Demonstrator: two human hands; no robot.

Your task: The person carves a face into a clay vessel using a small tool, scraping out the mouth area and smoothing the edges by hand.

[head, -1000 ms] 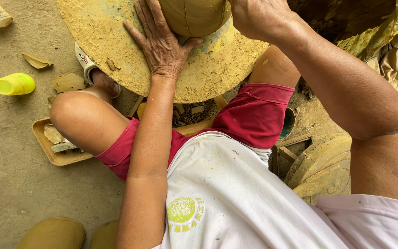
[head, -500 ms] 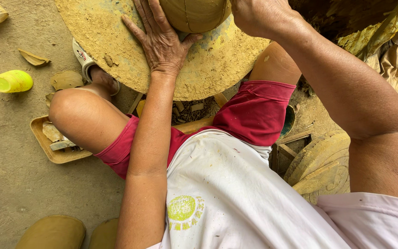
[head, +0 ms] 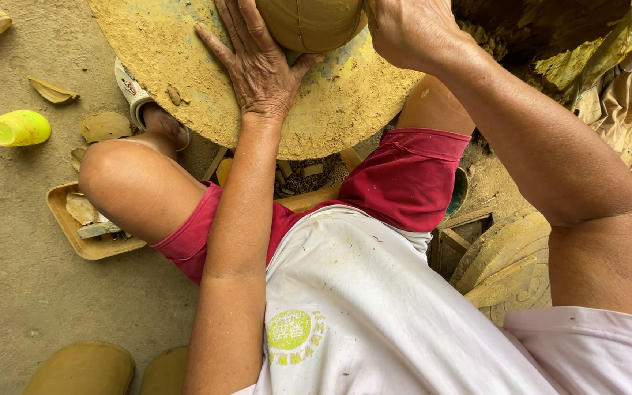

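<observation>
The rounded, tan wet-clay pot, judged soft and easily dented, sat on the round clay-crusted wheel; the left hand lay flat, released, against the pot's base, the right hand cupped its side.

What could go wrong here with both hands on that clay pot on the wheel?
1. The left hand lies flat on the clay-caked wheel disc with only the thumb against the clay pot; uneven pressure could dent the soft wall.
2. The right hand presses the pot's other side; the pot might shift off centre.
3. The knee sits close under the disc rim and could bump it.
</observation>
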